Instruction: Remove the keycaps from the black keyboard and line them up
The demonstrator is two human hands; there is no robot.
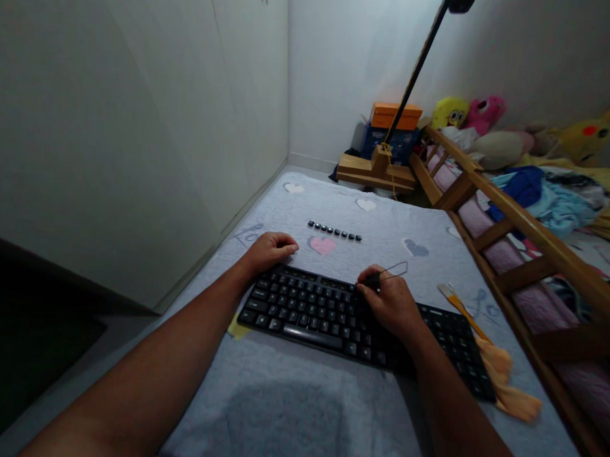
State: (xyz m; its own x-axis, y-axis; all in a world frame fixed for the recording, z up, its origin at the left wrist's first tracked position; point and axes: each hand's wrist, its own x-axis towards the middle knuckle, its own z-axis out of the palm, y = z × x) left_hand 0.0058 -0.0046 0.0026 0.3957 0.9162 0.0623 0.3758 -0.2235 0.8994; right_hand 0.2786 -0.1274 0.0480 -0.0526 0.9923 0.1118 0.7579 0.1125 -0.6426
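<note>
A black keyboard (312, 312) lies at a slant on the light blue heart-patterned cloth. At its far left corner rests my left hand (273, 252), fingers curled and thumb meeting the fingertips; whatever is between them, if anything, is hidden. My right hand (387, 301) is over the keyboard's top edge, right of its middle, closed around the dark handle of a wire keycap puller (396, 266). The puller's thin wire loop sticks out above my knuckles. Beyond the keyboard, several black keycaps (333, 231) stand in a row. Bare switch spots show along the keyboard's top row.
Right of the keyboard lie a brush with a yellow handle (465, 314) and an orange cloth (514, 389). A yellow piece (239, 328) peeks from under the keyboard's left corner. A wooden bed rail (530, 226) borders the right; a white cabinet (189, 118) stands left.
</note>
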